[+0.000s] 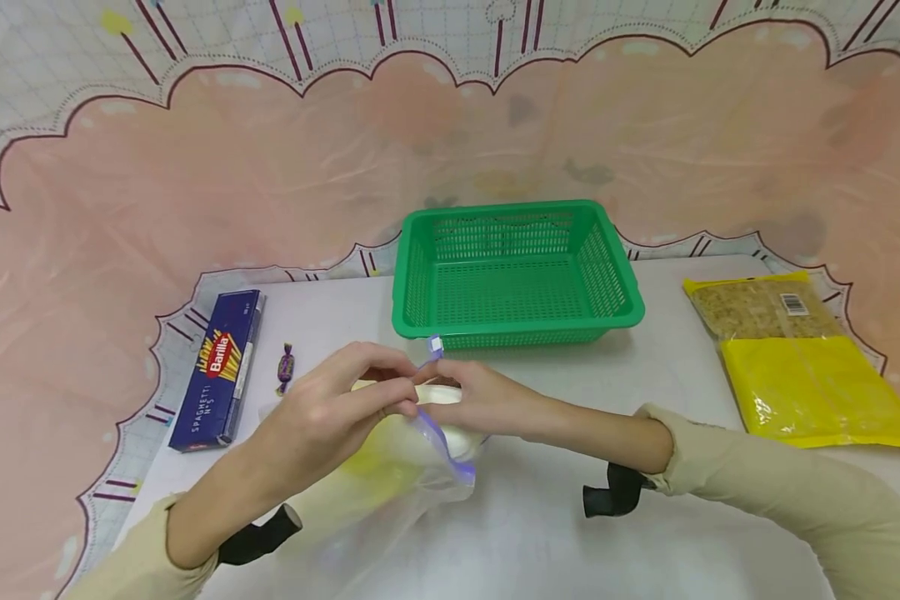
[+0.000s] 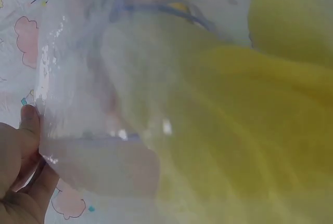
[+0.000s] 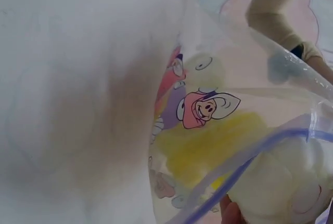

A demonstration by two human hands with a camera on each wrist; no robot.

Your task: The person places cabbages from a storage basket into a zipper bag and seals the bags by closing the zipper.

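A clear zip bag (image 1: 390, 500) with a purple zip and a white slider (image 1: 436, 343) lies in front of me. Yellow material (image 2: 234, 120) shows through its plastic, and a white, rounded thing (image 3: 281, 182) sits at its mouth; I cannot tell its kind. My left hand (image 1: 345, 396) pinches the bag's edge, thumb and fingers bent over it. From the other side my right hand (image 1: 487, 400) holds the bag at its mouth, close to the left fingertips. The white thing shows between its thumb and forefinger. Cartoon figures (image 3: 203, 109) are visible in the bag area in the right wrist view.
A green basket (image 1: 517, 332) stands behind the hands. To the left lie a blue spaghetti box (image 1: 217, 371) and a wrapped candy (image 1: 285, 368). A yellow pasta packet (image 1: 810, 367) lies at the right. Patterned cloth hangs behind the white table (image 1: 570, 550).
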